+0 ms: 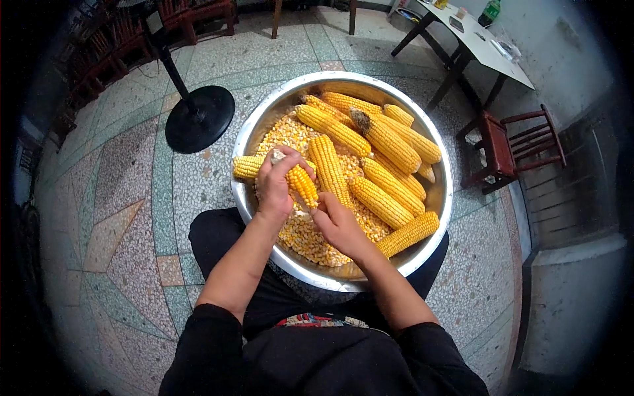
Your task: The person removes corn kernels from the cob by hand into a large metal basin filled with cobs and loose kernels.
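A wide metal basin stands between my knees, holding loose corn kernels and several dried yellow ears. My left hand is wrapped around one partly shelled ear of corn, tilted with its lower end toward me. At that lower end, the thumb and forefinger of my right hand grip the tip. Another ear lies under my left hand and reaches over the basin's left rim. Just right of the held ear rests a thick ear. More ears are heaped at the basin's right and far side.
A black pole stand with a round base is on the terrazzo floor at left. A small red wooden chair stands at right. Behind it, a white table bears a green bottle. Wooden chairs line the back left.
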`<act>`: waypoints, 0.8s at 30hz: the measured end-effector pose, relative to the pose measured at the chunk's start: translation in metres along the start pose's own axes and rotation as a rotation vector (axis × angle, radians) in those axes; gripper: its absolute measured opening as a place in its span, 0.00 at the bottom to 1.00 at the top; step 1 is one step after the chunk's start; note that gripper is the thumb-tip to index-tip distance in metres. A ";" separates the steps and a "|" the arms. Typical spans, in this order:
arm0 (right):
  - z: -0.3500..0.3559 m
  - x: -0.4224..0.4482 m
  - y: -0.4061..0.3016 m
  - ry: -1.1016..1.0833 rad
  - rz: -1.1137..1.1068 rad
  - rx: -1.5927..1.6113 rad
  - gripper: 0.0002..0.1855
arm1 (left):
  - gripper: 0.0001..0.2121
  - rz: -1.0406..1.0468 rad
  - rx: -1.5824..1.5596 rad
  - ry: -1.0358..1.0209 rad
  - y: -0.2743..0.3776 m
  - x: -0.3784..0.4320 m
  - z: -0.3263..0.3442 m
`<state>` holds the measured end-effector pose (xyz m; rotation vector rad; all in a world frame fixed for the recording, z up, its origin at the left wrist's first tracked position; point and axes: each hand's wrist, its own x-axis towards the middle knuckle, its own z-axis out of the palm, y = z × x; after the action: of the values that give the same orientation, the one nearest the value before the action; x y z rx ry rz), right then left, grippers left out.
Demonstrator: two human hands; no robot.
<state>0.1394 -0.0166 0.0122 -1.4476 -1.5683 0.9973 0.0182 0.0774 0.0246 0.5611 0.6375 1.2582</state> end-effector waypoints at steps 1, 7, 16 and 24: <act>-0.001 -0.001 -0.003 0.004 -0.018 -0.064 0.12 | 0.06 -0.028 0.018 -0.015 -0.001 -0.001 0.001; 0.000 -0.004 -0.010 -0.019 0.084 -0.270 0.11 | 0.06 -0.024 0.096 0.043 -0.012 -0.006 0.001; 0.001 -0.003 0.021 -0.032 -0.003 0.163 0.12 | 0.06 -0.006 0.108 0.044 -0.008 -0.010 0.006; -0.003 -0.001 0.018 -0.154 0.039 0.098 0.14 | 0.05 0.081 0.286 -0.042 -0.011 -0.015 0.007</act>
<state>0.1491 -0.0167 -0.0035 -1.3659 -1.5804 1.2169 0.0276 0.0603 0.0238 0.8552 0.7718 1.2347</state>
